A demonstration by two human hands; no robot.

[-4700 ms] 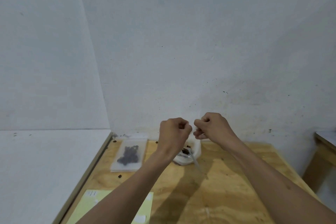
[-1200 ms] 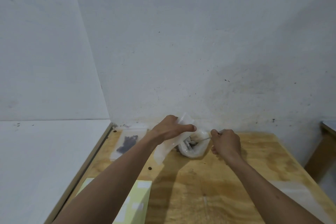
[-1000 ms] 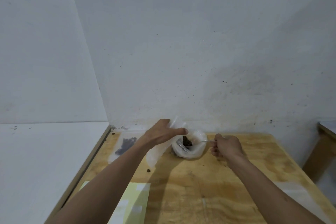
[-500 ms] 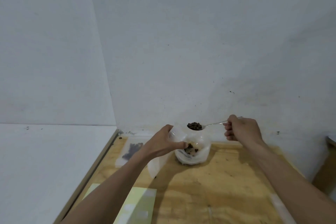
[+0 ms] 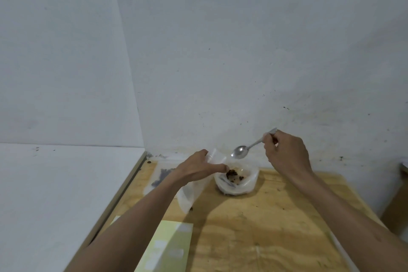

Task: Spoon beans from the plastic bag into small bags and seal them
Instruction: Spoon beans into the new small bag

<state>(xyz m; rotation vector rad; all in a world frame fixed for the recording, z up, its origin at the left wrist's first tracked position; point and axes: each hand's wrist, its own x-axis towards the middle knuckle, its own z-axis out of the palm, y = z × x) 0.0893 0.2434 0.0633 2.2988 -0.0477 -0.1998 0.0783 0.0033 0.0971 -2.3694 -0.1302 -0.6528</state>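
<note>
Beans (image 5: 232,174) sit in a dark heap inside the rolled-down plastic bag (image 5: 237,183), which stands on the plywood table (image 5: 265,216) close to the wall. Just left of that bag, the left hand (image 5: 198,169) pinches the mouth of a small clear bag (image 5: 194,192) that hangs down toward the tabletop. Above the plastic bag and slightly right, the right hand (image 5: 284,152) grips the handle of a metal spoon (image 5: 240,152); its bowl looks empty and tilts toward the small bag's opening. To fill well, I'd say the mouth should be held wide and steady, each spoonful tipped in close over it. Further left of the plastic bag lies a filled small bag (image 5: 162,178), flat.
</note>
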